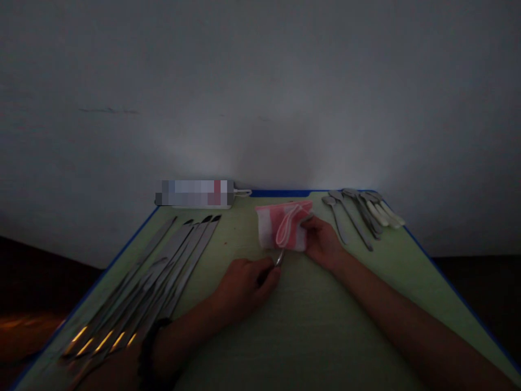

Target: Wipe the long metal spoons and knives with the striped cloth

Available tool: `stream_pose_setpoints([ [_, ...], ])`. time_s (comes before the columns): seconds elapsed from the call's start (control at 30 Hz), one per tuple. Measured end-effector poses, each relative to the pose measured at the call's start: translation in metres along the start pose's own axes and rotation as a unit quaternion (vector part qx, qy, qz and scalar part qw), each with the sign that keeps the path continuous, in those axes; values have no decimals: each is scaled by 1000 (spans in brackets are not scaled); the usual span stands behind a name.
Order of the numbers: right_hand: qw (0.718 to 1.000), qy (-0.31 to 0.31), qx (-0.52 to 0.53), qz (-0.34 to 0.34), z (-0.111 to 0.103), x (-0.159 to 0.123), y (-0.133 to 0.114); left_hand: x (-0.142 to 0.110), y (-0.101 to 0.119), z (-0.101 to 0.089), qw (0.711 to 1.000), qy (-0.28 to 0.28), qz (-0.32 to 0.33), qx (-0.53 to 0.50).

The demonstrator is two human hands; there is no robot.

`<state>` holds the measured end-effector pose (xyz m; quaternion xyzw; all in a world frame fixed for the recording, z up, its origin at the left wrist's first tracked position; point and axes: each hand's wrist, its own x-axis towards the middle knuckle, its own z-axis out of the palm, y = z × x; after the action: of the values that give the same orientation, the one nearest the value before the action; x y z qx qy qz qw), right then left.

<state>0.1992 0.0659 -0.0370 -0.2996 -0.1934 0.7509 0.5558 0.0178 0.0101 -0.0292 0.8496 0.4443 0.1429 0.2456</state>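
My left hand [244,285] is closed around the handle of a metal utensil [279,257] whose far end is hidden inside a pink and white striped cloth [283,225]. My right hand [323,241] grips that cloth from the right, wrapped around the utensil's end. Both hands rest low over the middle of a pale green table [309,326]. I cannot tell what kind of utensil it is.
Several long metal knives [163,271] lie in a row along the table's left side. A group of spoons [358,209] lies at the far right. A white box [195,194] stands at the far edge against the grey wall. The table has a blue rim [280,193].
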Motion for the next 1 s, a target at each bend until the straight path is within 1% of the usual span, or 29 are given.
stream_pose_setpoints([
  [0.1, 999, -40, 6, 5, -1, -2, -1, -1, 1, 0, 1000, -4, 11, 4],
  [0.23, 993, -78, 12, 83, -1, -4, -2, -1, 1, 0, 1000, -13, 12, 8],
  [0.3, 993, -74, 15, 95, -1, -3, -2, -1, 0, -1, 1000, -11, 2, -16],
  [0.43, 997, -14, 16, 69, 2, 0, 1, -1, -2, -1, 993, 21, -38, -106],
  [0.5, 998, 5, 27, 50, 4, 1, 1, -1, -2, -2, 988, 35, -56, -142],
  [0.63, 996, 0, 79, -30, 5, 2, -2, -1, 1, -5, 980, 56, -76, -175],
  [0.73, 992, -36, 97, -67, 4, 1, -7, -1, 2, -6, 981, 61, -82, -164],
  [0.8, 992, -64, 89, -58, 2, -1, -8, 0, 2, -5, 986, 42, -74, -141],
  [0.87, 993, -79, 75, -38, 0, -4, -9, 0, 2, -4, 993, 21, -55, -106],
  [1.0, 996, -78, 51, -5, -2, -5, -8, 1, 3, -1, 998, 5, -29, -48],
])
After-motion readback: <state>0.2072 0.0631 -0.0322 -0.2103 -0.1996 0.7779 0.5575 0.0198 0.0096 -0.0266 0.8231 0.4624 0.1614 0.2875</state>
